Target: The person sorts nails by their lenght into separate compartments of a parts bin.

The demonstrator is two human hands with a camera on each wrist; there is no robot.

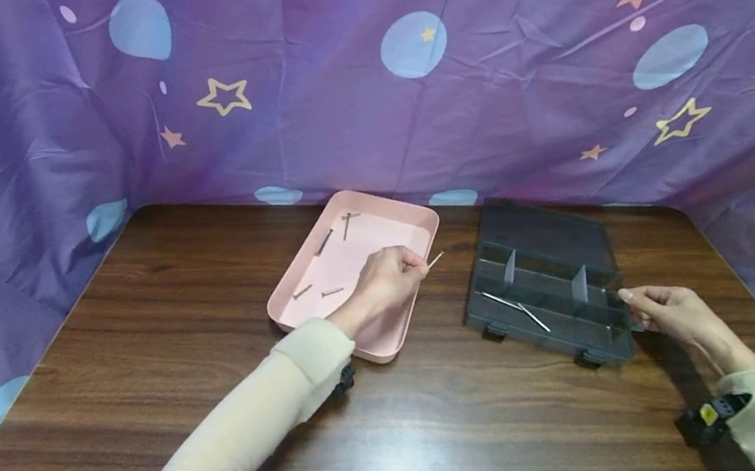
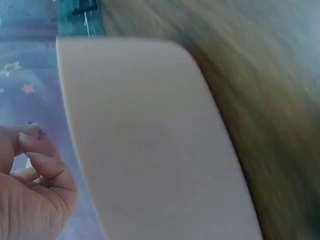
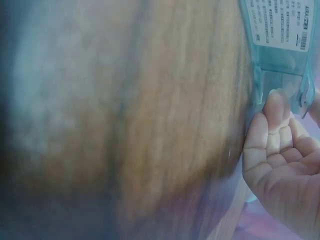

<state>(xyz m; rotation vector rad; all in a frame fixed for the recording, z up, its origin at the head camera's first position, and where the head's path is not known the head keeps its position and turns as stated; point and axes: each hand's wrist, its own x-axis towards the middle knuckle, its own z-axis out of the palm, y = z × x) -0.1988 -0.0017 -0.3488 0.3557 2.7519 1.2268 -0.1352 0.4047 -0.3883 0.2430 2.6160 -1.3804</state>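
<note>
My left hand (image 1: 387,276) is over the right side of a pink tray (image 1: 375,352), pinching a thin silver nail-like piece (image 1: 436,259) between thumb and fingertips. Its end (image 2: 37,127) peeks past the fingers in the left wrist view. On the right, my right hand (image 1: 675,313) grips the right end of a dark see-through compartment box (image 1: 551,299), thumb at the rim. The right wrist view shows its fingers (image 3: 276,111) against the box wall, below a printed label (image 3: 282,22). Two long silver pieces (image 1: 532,316) lie in the box's front left compartment.
Several screws and nails lie in the tray, including a screw (image 1: 331,292) and a thicker dark piece (image 1: 323,243). The box lid (image 1: 552,230) leans back, opened. Behind the wooden table (image 1: 408,442) hangs a purple patterned cloth (image 1: 324,72).
</note>
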